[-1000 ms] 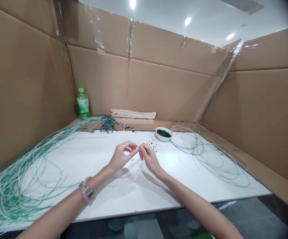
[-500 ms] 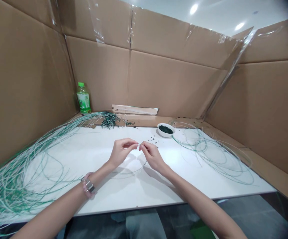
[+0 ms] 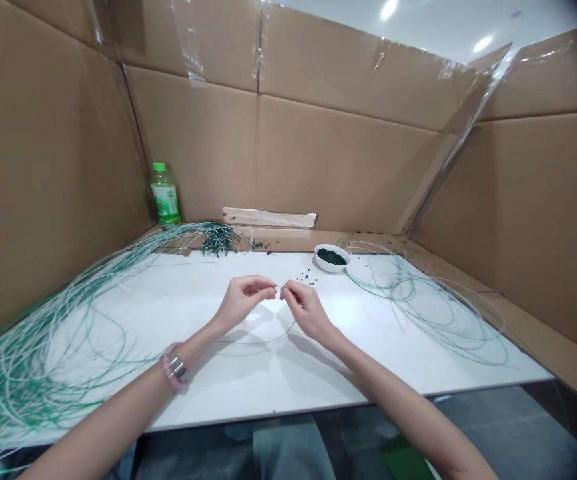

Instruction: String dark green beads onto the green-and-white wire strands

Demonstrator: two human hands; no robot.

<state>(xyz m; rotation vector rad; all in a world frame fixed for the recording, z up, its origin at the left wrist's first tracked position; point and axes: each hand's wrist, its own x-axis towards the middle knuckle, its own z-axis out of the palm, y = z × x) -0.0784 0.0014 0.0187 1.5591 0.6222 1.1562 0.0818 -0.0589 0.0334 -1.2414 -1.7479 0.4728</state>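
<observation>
Two bare hands work above the near part of a white tabletop (image 3: 278, 393). The left hand (image 3: 242, 300), with a beaded metal bracelet (image 3: 174, 368) at its wrist, and the right hand (image 3: 307, 312) are raised, fingertips nearly meeting, each pinching thumb to forefinger on a thin green-and-white wire (image 3: 263, 343), which dips in a shallow loop over the tabletop. Whether a bead sits at the pinch is too small to tell. The step in hand appears to be fine fingertip work at the wire's end, calling for a steady pinch. Just beyond lie scattered dark beads (image 3: 306, 275). To the left spreads a large wire bundle (image 3: 33, 373); to the right, a looser wire coil (image 3: 418, 307). Farther back stand a white bowl (image 3: 329, 267) of dark beads and a green-capped plastic bottle (image 3: 165, 197), against cardboard walls (image 3: 348, 173).
</observation>
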